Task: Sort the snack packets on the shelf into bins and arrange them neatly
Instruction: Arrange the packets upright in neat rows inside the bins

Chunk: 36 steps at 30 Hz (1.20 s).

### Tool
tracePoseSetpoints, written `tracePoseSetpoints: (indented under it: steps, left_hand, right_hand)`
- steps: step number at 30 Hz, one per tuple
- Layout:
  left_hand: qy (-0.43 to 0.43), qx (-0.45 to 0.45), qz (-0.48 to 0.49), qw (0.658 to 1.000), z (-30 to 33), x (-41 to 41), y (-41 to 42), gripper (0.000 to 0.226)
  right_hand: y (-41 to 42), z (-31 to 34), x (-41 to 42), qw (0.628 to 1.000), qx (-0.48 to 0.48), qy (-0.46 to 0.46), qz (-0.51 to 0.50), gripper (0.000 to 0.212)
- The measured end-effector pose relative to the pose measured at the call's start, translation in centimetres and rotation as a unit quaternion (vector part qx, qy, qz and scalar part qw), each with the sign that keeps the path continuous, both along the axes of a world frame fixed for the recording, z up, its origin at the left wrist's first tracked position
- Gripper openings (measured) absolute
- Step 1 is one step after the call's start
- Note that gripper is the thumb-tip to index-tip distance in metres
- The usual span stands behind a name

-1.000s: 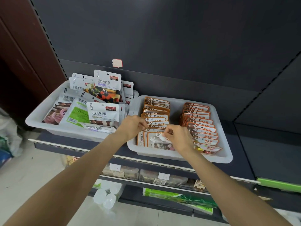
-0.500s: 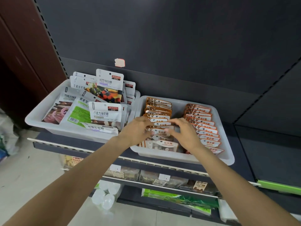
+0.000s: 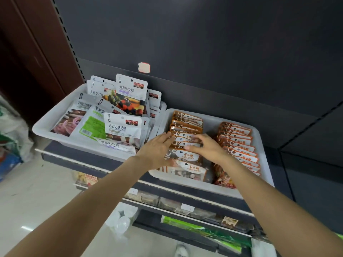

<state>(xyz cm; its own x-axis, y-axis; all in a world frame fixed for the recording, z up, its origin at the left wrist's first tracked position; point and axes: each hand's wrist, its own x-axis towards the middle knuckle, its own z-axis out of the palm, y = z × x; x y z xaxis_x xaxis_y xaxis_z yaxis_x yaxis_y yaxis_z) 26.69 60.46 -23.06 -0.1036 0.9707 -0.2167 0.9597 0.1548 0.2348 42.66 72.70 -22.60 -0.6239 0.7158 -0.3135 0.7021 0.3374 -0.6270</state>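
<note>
Two white bins stand side by side on the dark shelf. The right bin (image 3: 263,156) holds two overlapping rows of orange stone-candy packets: a left row (image 3: 187,125) and a right row (image 3: 237,140). My left hand (image 3: 156,151) lies with straight fingers against the left side of the left row. My right hand (image 3: 207,147) rests on the same row from the right, fingers bent over the packet tops. The left bin (image 3: 48,123) holds a loose pile of white candy packets (image 3: 122,127), some standing, some lying flat.
Behind the bins rises the dark back panel with a small torn sticker (image 3: 144,67). A lower shelf (image 3: 185,208) with price tags holds more packets. Clear plastic cups (image 3: 122,219) and a green pack (image 3: 204,229) lie lower down. A sack (image 3: 11,134) stands at left.
Both hands have moved from the front packets of the left orange row further back along it. The front packets now lie flatter and uncovered.
</note>
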Motion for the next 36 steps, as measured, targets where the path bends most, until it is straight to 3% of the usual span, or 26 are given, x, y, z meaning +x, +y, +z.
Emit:
tracePoseSetpoints:
  steps: [6, 11, 16, 20, 25, 29, 32, 36]
  left_hand:
    - [0.014, -0.006, -0.003, 1.000, -0.2, 0.0, 0.3, 0.089]
    - [-0.008, 0.008, 0.001, 1.000, -0.2, 0.0, 0.0, 0.090]
    - [-0.098, 0.077, 0.019, 0.992, 0.6, 0.7, -1.2, 0.093]
    - [-0.190, 0.037, 0.043, 0.980, 0.2, 1.0, -1.3, 0.101]
    - [-0.370, 0.074, 0.126, 0.917, 0.4, 1.3, -0.5, 0.091]
    - [-0.462, 0.048, 0.140, 0.875, 0.3, 2.3, -0.3, 0.090]
    - [-0.519, 0.075, 0.134, 0.841, 0.3, 2.4, -0.6, 0.082]
    - [-0.493, 0.139, 0.124, 0.850, 0.9, 2.1, -0.6, 0.059]
  right_hand:
    - [0.3, 0.1, 0.6, 0.998, -0.049, -0.002, 0.044, 0.059]
    - [-0.8, -0.5, 0.5, 0.993, 0.112, 0.004, 0.018, 0.015]
    - [-3.1, -0.4, 2.0, 0.976, 0.192, 0.100, -0.021, 0.019]
    - [-4.3, -0.5, 2.9, 0.992, 0.040, 0.109, -0.048, 0.039]
    - [-5.7, 0.0, 1.7, 0.961, -0.102, 0.179, -0.182, 0.044]
    - [-7.1, -1.4, -0.5, 0.959, -0.128, 0.161, -0.195, 0.059]
    - [-6.6, -0.8, -0.6, 0.933, -0.178, 0.207, -0.235, 0.055]
    - [-6.0, -0.5, 0.6, 0.907, -0.128, 0.178, -0.359, 0.053]
